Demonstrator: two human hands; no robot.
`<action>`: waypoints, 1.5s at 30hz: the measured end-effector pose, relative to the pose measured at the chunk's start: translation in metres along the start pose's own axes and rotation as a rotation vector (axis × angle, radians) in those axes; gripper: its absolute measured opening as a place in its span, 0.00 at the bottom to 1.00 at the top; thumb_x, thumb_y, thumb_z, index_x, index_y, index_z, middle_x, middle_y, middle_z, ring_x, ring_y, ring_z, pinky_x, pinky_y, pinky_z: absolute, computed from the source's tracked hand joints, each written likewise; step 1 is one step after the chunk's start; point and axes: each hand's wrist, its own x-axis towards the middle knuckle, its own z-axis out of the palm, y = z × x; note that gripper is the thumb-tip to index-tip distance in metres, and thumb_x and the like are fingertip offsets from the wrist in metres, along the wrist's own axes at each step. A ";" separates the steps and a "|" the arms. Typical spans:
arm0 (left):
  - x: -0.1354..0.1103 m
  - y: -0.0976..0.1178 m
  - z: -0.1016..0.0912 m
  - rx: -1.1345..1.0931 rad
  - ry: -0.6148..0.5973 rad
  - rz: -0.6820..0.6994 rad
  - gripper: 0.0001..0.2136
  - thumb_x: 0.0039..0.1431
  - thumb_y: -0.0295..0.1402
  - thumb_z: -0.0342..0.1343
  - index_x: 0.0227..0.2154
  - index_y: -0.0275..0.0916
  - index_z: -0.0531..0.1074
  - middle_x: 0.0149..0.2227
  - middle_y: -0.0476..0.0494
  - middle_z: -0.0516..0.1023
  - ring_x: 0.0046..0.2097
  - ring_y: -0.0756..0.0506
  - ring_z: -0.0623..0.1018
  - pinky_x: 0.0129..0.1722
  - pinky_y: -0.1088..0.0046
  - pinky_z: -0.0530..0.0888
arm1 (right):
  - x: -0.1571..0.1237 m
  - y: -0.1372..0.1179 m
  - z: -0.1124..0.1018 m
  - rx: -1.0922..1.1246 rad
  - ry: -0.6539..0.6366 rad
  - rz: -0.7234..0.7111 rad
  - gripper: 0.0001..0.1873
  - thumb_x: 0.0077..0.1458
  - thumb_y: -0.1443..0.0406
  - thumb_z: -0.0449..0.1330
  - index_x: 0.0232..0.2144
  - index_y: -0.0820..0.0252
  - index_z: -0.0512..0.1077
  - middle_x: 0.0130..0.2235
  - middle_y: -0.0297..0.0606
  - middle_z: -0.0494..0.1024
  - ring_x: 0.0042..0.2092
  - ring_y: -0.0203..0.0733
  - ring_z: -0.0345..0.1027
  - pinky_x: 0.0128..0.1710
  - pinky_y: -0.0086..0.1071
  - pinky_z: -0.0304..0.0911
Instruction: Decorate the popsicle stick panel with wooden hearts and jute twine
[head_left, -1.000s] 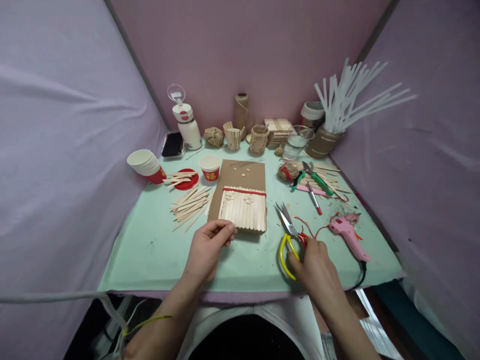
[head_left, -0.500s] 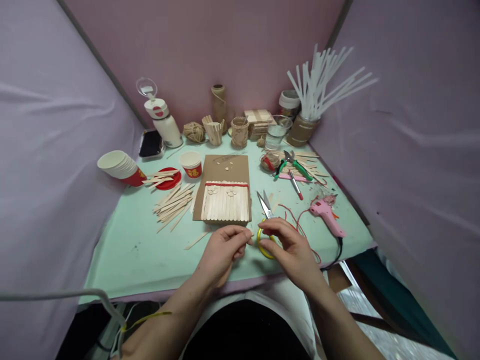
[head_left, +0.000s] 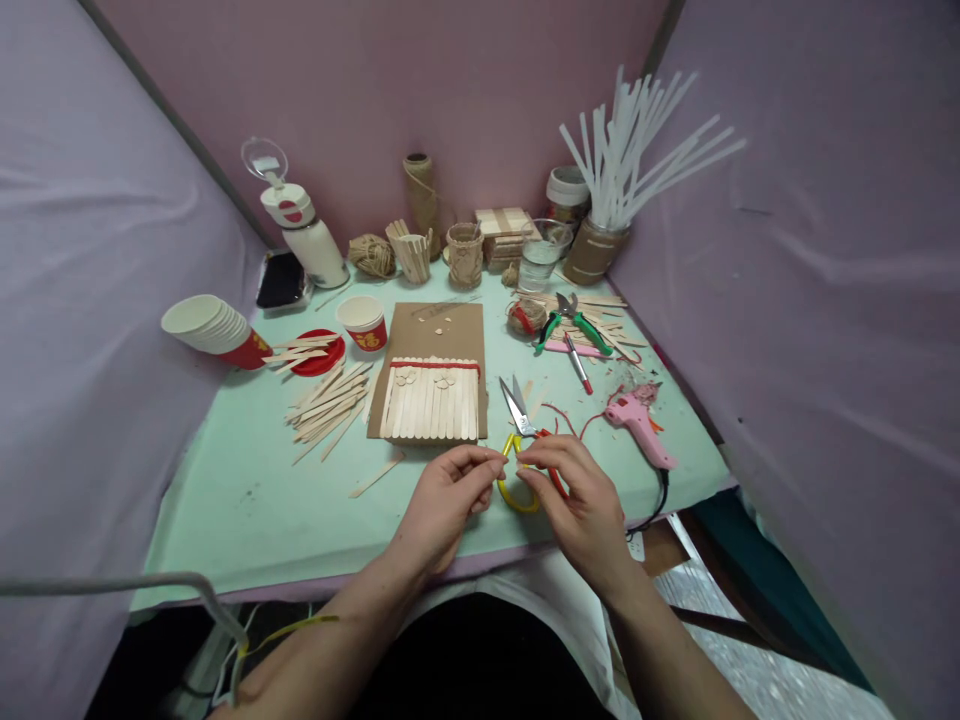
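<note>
The left hand (head_left: 450, 502) was closed in a fingertip pinch, on what, if anything, I could not tell, with the stick panel (head_left: 433, 408) near its twelve o'clock; the right hand (head_left: 576, 497) curled its fingers beside it, its grip unclear. The scissors (head_left: 526, 430) lay below them, blades parted toward eleven o'clock, so a careless dip of the right hand could knock them into the panel.
</note>
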 end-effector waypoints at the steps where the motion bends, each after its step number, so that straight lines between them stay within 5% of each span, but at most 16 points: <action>1: 0.000 0.000 0.001 0.007 0.007 -0.001 0.13 0.41 0.39 0.69 0.27 0.35 0.77 0.21 0.52 0.69 0.22 0.56 0.61 0.22 0.79 0.55 | 0.000 -0.001 -0.001 -0.057 -0.007 -0.038 0.08 0.60 0.72 0.58 0.39 0.56 0.73 0.38 0.38 0.74 0.43 0.41 0.69 0.43 0.38 0.66; 6: 0.002 -0.002 0.004 0.002 0.000 -0.033 0.15 0.38 0.40 0.71 0.26 0.35 0.78 0.21 0.52 0.69 0.23 0.56 0.62 0.22 0.79 0.56 | -0.001 -0.001 -0.001 -0.187 -0.038 -0.148 0.10 0.60 0.73 0.57 0.42 0.57 0.72 0.38 0.39 0.75 0.43 0.42 0.67 0.44 0.40 0.66; 18: 0.008 -0.010 -0.002 -0.232 -0.196 -0.271 0.13 0.41 0.34 0.72 0.26 0.31 0.77 0.22 0.51 0.64 0.25 0.57 0.59 0.21 0.80 0.50 | 0.000 0.001 -0.005 -0.100 -0.068 -0.114 0.10 0.61 0.71 0.56 0.41 0.55 0.73 0.37 0.39 0.76 0.42 0.43 0.70 0.44 0.41 0.67; 36: 0.008 -0.016 -0.009 -0.159 -0.091 -0.210 0.14 0.39 0.35 0.72 0.24 0.31 0.76 0.20 0.53 0.63 0.22 0.58 0.57 0.21 0.80 0.50 | -0.001 0.008 0.000 0.008 -0.158 -0.003 0.08 0.62 0.68 0.55 0.40 0.55 0.74 0.38 0.39 0.75 0.42 0.42 0.70 0.42 0.37 0.68; 41: 0.008 -0.019 -0.012 -0.129 0.047 -0.122 0.15 0.35 0.37 0.73 0.22 0.32 0.76 0.22 0.51 0.67 0.22 0.58 0.58 0.20 0.80 0.51 | -0.010 0.020 -0.003 -0.300 -0.166 0.147 0.13 0.60 0.65 0.58 0.47 0.61 0.68 0.43 0.46 0.74 0.43 0.47 0.70 0.43 0.41 0.68; 45: 0.007 -0.020 -0.016 -0.104 0.136 -0.051 0.16 0.34 0.37 0.73 0.23 0.33 0.76 0.24 0.50 0.70 0.23 0.57 0.60 0.20 0.80 0.53 | -0.015 0.024 0.001 -0.706 -0.303 0.287 0.14 0.56 0.62 0.63 0.41 0.67 0.69 0.40 0.51 0.72 0.44 0.56 0.68 0.43 0.47 0.66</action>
